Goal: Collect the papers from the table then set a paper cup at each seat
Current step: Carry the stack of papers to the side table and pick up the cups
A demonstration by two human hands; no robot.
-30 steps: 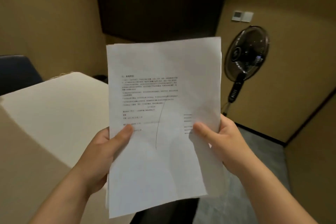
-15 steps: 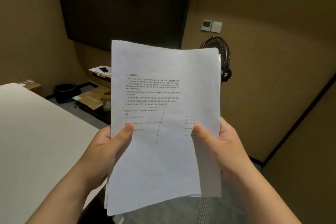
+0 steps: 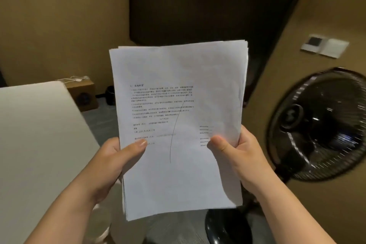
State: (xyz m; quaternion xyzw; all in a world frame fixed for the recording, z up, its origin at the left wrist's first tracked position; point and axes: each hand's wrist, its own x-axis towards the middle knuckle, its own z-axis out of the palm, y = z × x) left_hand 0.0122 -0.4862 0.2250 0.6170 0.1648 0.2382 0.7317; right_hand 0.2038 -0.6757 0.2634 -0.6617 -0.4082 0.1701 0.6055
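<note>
Head view: both hands, left and right, grip the papers with thumbs on top, right of the bench, left of the fan.

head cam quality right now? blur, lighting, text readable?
Head view: dim warm room light; fan at right smeared by motion blur; paper stack fairly sharp, print too small to read; left hand and right hand cast soft shadows; wide-angle bends wall lines.

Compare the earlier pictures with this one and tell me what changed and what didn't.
The view swung: the black fan is back in full sight at the right, and the white table shows at the left. Nothing was picked up or let go. Both hands, left and right, grip the paper stack as before, thumbs on top.
</note>
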